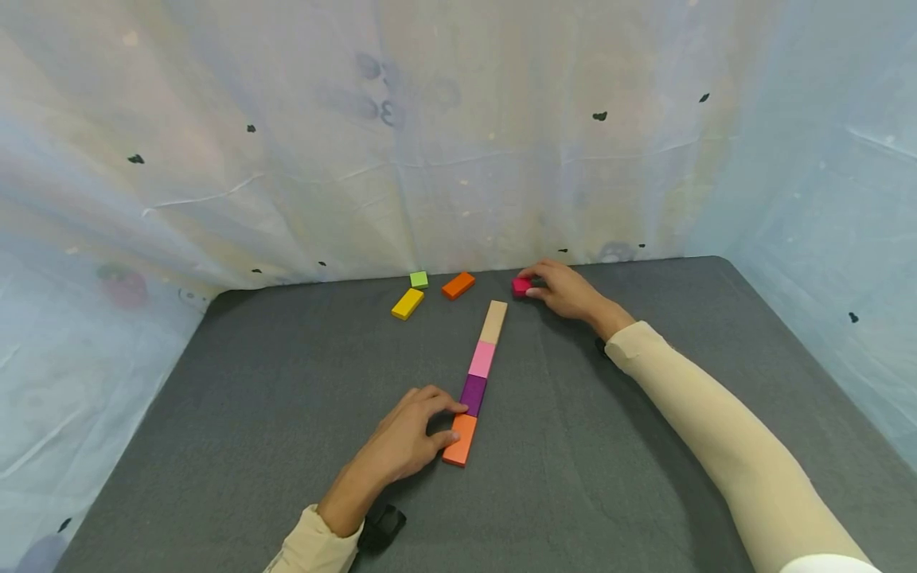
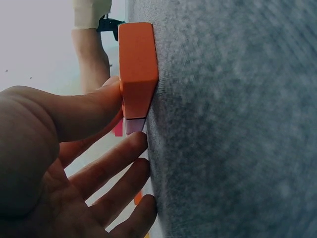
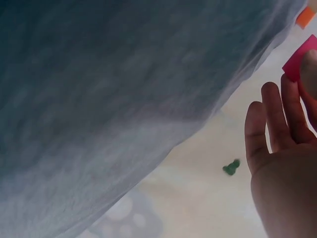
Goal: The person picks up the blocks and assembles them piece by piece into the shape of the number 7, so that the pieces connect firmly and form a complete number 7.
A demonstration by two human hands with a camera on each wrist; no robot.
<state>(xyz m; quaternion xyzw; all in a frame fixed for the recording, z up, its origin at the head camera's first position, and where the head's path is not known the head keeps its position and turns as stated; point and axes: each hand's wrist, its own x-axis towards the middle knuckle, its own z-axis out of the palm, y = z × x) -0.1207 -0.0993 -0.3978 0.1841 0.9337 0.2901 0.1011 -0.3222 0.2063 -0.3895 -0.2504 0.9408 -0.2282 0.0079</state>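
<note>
A straight row of flat blocks runs up the middle of the table: an orange block (image 1: 460, 441) nearest, then a purple block (image 1: 473, 395), a pink block (image 1: 481, 360) and a natural-wood block (image 1: 493, 322). My left hand (image 1: 404, 434) rests at the near end, its thumb on the orange block and its index fingertip at the purple one. The other fingers extend loosely beside the row in the left wrist view. Beyond the far end, my right hand (image 1: 566, 290) pinches a crimson block (image 1: 521, 286) between thumb and fingers; its underside is hidden.
Toward the back edge lie a yellow block (image 1: 407, 304), a lime-green block (image 1: 419, 280) and a red-orange block (image 1: 458, 286). A grey cloth covers the table (image 1: 286, 414). Pale printed curtain sheeting (image 1: 458, 143) hangs behind it and along both sides.
</note>
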